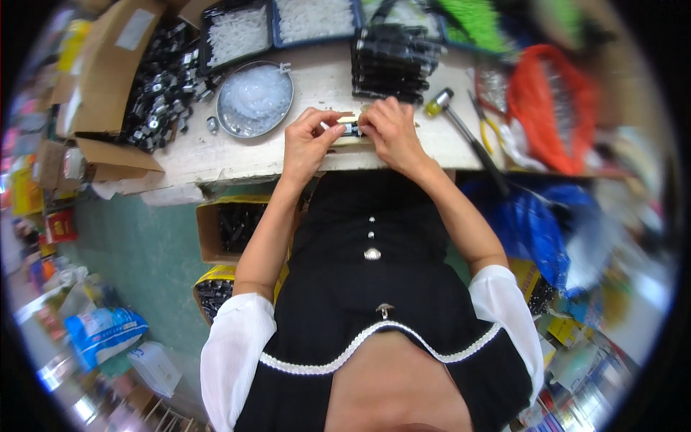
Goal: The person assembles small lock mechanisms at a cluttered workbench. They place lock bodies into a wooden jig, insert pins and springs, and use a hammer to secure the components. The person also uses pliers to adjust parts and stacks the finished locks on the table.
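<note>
Both my hands meet over the near edge of a white worktable (237, 155). My left hand (306, 140) pinches one end of a small black and silver part (348, 129). My right hand (392, 129) closes on the other end, its fingers curled over the part. The part rests over a small pale block (347, 140) on the table, and much of it is hidden by my fingers.
A round metal dish (255, 99) of clear plastic pieces lies left of my hands. An open cardboard box (155, 83) holds black and silver parts. Trays of white pieces (237, 32), a stack of black parts (392, 61), a mallet (461, 122) and an orange bag (551, 108) lie behind.
</note>
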`<state>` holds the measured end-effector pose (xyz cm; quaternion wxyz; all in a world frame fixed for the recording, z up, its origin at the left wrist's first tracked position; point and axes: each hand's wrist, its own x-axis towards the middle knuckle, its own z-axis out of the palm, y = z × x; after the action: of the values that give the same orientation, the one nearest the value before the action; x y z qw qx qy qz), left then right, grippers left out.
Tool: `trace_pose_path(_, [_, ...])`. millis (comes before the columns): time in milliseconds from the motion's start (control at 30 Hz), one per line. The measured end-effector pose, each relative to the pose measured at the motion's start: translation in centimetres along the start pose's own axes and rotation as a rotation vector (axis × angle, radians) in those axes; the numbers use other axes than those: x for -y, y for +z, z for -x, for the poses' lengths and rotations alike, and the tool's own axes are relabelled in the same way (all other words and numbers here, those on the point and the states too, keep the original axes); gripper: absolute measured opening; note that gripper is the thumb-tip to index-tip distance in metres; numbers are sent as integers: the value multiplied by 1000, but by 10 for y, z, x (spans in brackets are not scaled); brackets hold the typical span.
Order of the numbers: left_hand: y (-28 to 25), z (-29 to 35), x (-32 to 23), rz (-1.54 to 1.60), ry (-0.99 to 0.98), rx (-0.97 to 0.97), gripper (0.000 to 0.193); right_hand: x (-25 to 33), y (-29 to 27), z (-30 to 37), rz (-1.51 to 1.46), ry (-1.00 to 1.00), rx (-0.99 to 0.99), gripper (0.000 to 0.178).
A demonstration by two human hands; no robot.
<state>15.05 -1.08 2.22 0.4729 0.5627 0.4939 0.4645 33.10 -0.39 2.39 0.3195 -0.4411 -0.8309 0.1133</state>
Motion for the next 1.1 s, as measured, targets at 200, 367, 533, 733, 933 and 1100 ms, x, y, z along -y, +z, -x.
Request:
trace_pose_path(200, [4, -3, -3, -218, 65, 41, 18, -6, 4, -1, 163, -36, 43, 9])
trace_pose_path(367, [12, -11, 0, -532, 221, 77, 19, -9, -3, 0, 85, -64, 14, 10])
trace_pose_path(533, [10, -31, -19, -744, 163, 229, 18, -14, -48, 2, -252, 32, -225, 6])
trace_pose_path(733, [-2, -125, -59, -573, 353, -5, 15, -114, -129, 26, 262, 424, -281, 11])
trace_pose_path(933, [54, -245, -44, -1136, 543, 150, 19, -172, -129, 32, 632, 682, 36, 17])
trace_pose_path(1100, [72, -270, -29, -1326, 517, 197, 18, -180, -120, 23, 634, 728, 90, 16])
